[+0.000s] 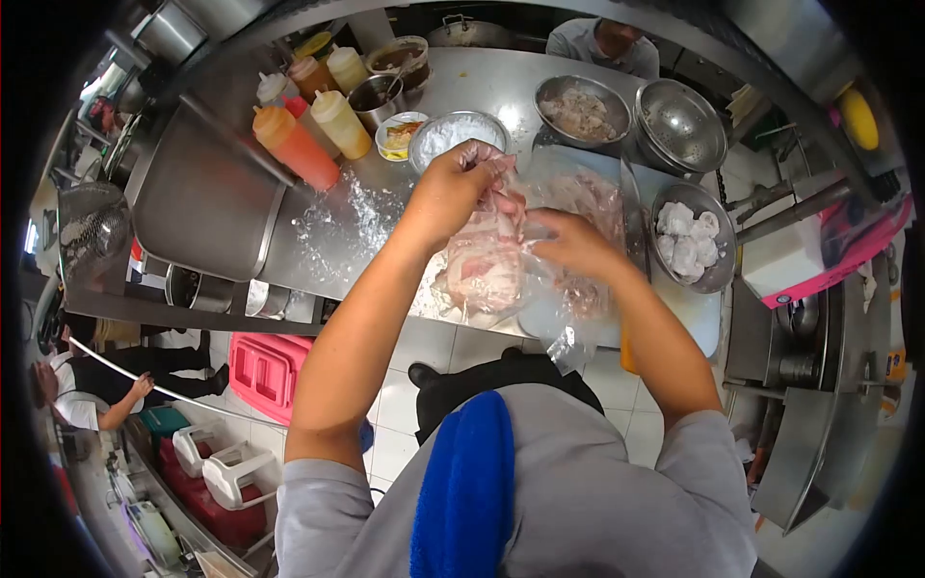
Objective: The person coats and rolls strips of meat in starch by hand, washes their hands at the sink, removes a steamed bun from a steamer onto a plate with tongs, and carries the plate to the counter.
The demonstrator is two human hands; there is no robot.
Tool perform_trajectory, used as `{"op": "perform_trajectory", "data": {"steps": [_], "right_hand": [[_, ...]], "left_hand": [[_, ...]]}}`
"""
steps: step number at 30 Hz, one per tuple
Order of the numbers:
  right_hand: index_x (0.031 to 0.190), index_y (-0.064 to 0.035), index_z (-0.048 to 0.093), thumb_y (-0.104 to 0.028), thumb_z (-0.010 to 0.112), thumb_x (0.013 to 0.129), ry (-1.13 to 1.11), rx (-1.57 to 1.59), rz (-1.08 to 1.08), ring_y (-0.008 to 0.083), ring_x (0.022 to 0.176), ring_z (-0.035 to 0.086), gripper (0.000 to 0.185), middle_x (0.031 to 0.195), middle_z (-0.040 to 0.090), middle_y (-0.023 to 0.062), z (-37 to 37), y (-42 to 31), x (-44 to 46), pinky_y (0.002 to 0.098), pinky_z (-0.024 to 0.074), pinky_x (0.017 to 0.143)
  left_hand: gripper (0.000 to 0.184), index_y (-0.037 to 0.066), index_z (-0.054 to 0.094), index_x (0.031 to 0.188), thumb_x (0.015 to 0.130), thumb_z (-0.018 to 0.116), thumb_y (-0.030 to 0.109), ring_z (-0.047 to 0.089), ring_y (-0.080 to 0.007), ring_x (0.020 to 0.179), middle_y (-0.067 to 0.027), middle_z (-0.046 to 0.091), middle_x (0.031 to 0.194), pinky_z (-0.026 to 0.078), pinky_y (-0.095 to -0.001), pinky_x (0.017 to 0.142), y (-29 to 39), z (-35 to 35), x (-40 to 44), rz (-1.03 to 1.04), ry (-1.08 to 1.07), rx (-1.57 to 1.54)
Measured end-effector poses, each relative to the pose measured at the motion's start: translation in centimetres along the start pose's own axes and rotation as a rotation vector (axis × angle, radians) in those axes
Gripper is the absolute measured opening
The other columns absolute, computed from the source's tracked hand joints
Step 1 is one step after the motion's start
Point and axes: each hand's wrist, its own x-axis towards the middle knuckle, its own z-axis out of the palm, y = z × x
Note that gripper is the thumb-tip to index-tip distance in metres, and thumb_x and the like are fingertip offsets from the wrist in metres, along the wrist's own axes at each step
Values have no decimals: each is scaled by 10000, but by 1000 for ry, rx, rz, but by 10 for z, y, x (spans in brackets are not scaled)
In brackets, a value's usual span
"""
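Note:
Sliced raw meat [485,275], pale pink and partly under shiny clear plastic, hangs over the near edge of the steel counter. My left hand [451,193] is closed in a pinch on the upper end of this plastic-wrapped meat. To its right, my right hand [583,249] has its fingers curled on the clear plastic bag [568,342], whose loose end dangles below. More raw meat [583,197] in plastic lies beyond that hand on a white cutting board [708,313]. Just past my left hand is a bowl of white powder [458,130]. The fingertips are partly hidden by meat and plastic.
Squeeze bottles [294,144] and a small tub [398,137] stand at the left. White powder [361,222] is scattered on the counter [328,255]. A meat bowl [583,111], colanders [682,120] and a bowl of white-coated pieces [689,236] sit right. Another person [602,48] is opposite.

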Motion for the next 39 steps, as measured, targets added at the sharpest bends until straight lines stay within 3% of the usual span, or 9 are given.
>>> {"op": "perform_trajectory", "data": {"steps": [10, 12, 14, 19, 24, 27, 29, 36, 39], "right_hand": [[1024, -59, 587, -179, 565, 839, 91, 594, 212, 109, 781, 588, 222, 876, 625, 41, -26, -1, 16, 260, 470, 675], [1089, -27, 551, -109, 507, 897, 54, 930, 187, 143, 862, 601, 213, 996, 613, 52, -40, -11, 19, 284, 493, 755], [1084, -30, 546, -123, 512, 909, 8, 991, 57, 150, 869, 612, 202, 987, 616, 54, -47, -3, 23, 296, 508, 759], [1010, -54, 556, -161, 544, 909, 174, 1158, 213, 122, 787, 606, 148, 912, 602, 39, -58, -38, 19, 281, 509, 682], [1060, -47, 553, -183, 573, 890, 219, 1109, 100, 130, 863, 604, 218, 949, 597, 39, -51, -20, 28, 297, 503, 744], [1051, -40, 581, -211, 593, 872, 245, 1209, 137, 157, 866, 604, 248, 947, 606, 67, -45, 3, 32, 302, 487, 773], [1014, -42, 611, -231, 611, 844, 387, -86, 75, 214, 852, 612, 254, 930, 612, 112, -38, 27, 33, 323, 480, 769], [976, -56, 632, -196, 639, 771, 337, 92, 237, 316, 855, 604, 249, 922, 623, 148, -23, -16, -22, 381, 473, 762], [933, -30, 611, -117, 615, 755, 295, -132, -109, 291, 811, 597, 198, 889, 609, 142, -8, -15, -29, 345, 467, 716]], "left_hand": [[246, 37, 649, 991, 855, 593, 234, 656, -168, 779, -62, 665, 918, 506, -291, 703, -28, -24, 13, -69, 192, 231], [328, 10, 665, 1009, 832, 602, 278, 665, -206, 804, -145, 680, 921, 506, -301, 731, -41, -12, 6, 82, 270, 1061], [382, 2, 669, 990, 812, 614, 334, 666, -238, 814, -203, 668, 902, 503, -316, 740, -39, 6, -1, 45, 300, 1079], [322, 8, 656, 1020, 881, 584, 290, 622, -133, 855, -70, 680, 886, 472, -272, 764, -54, 46, -8, 98, 2, 197], [290, 9, 622, 1063, 912, 556, 248, 581, -114, 820, -62, 648, 897, 469, -251, 711, -69, 65, -4, 173, 103, -9], [260, 21, 604, 1084, 910, 551, 207, 589, -120, 828, -44, 635, 942, 487, -272, 719, -73, 66, -6, -103, -18, -454], [295, 9, 520, 1181, 938, 476, 169, 609, -205, 985, -112, 617, 1046, 503, -335, 771, -91, 62, 1, -184, -95, -519], [321, 12, 476, 1204, 897, 493, 105, 640, -240, 915, -120, 614, 1057, 541, -379, 651, -79, 54, 6, -285, 90, -714], [318, 15, 495, 1194, 888, 494, 104, 628, -227, 894, -111, 610, 1060, 529, -370, 653, -90, 53, 13, -276, 117, -717]]}}
